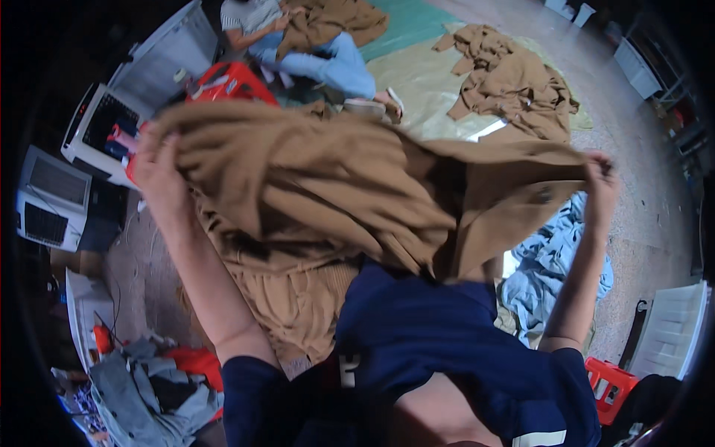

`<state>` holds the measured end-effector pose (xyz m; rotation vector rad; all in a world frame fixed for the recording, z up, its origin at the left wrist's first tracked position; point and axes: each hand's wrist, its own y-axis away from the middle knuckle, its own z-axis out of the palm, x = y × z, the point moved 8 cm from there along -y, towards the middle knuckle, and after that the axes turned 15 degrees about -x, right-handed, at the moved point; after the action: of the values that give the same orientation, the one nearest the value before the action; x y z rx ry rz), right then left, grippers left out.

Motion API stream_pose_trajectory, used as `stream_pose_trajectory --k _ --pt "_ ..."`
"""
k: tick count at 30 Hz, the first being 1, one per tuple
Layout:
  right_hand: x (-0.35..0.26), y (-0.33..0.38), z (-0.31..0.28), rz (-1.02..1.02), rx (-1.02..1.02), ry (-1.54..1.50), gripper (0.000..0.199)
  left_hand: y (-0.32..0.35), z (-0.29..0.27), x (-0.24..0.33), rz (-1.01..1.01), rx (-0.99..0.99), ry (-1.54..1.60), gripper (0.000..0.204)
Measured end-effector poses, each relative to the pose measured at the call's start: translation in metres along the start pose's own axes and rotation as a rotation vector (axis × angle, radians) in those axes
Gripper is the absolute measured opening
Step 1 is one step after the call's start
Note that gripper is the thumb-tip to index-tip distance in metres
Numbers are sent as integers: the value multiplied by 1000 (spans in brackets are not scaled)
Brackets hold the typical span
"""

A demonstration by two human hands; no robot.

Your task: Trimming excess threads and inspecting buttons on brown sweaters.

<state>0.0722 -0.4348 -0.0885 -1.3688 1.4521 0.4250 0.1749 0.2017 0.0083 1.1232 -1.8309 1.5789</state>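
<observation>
A brown garment [328, 179] is stretched wide in front of my chest, its middle sagging in folds. My left hand [159, 160] grips one end at the left, fingers closed on the cloth. At the far right, my right hand [602, 175] is closed on the other end, where the fabric opens into a hollow. Dark spots on that end are blurred; I cannot tell whether they are buttons. Below the held cloth, another brown piece with a ribbed, gathered part [298, 305] lies near my lap.
A person in light blue jeans [320, 63] sits ahead with brown cloth. Brown garments [514, 82] lie heaped on a mat at far right. Light blue clothes [547, 261] are by my right arm, grey-blue clothes [141, 395] at lower left. White bins [666, 328] and red stools [231, 83] stand around.
</observation>
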Motion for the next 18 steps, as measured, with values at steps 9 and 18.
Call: stream_pose_trajectory --k 9,18 --pt "131 123 -153 99 302 -263 25 170 82 -74 -533 -1180 -880 40" --pt "142 160 -89 329 209 -192 25 242 141 -46 297 -661 -516 33"
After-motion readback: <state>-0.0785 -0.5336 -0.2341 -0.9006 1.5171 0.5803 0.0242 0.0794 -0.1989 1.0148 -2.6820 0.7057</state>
